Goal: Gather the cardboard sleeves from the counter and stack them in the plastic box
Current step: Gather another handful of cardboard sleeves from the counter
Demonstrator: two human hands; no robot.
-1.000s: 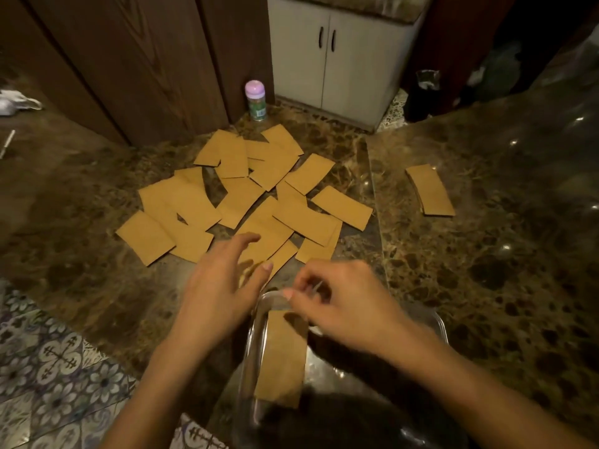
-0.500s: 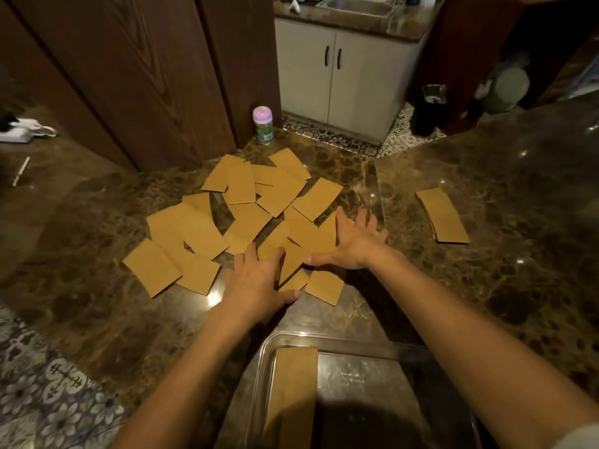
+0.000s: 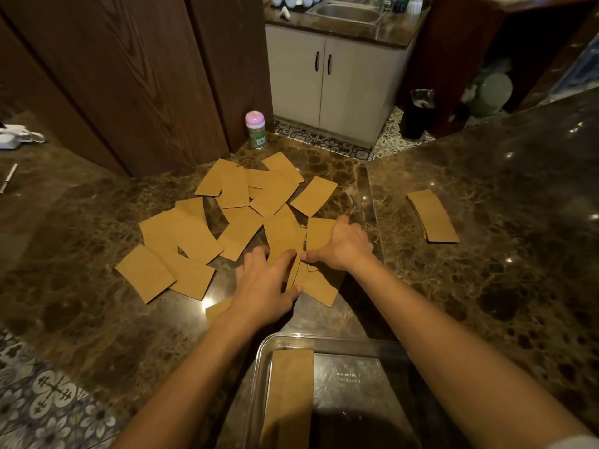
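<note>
1. A person leans over a marble counter, both arms reaching past the clear plastic box to the cardboard sleeves strewn beyond it.
2. The left hand lies flat on the sleeves nearest the box, fingers spread and fairly straight. It appears to be pinning them so they gather rather than skate on the polished stone.
3. The right hand, just beyond the left hand from the box, curls its fingers over one sleeve's far edge. Its thumb presses at the near edge, a hold that looks set to rake the sleeve toward the box.
4. Most sleeves overlap in a loose fan beyond the box. A small neat stack sits well apart, beyond the box to the right.
5. The box holds a boxed sleeve, one or a thin pile, lying flat along its left wall. Most of the job looks to lie ahead.
6. A pink-capped bottle stands past the scatter, farthest from the box.
</note>
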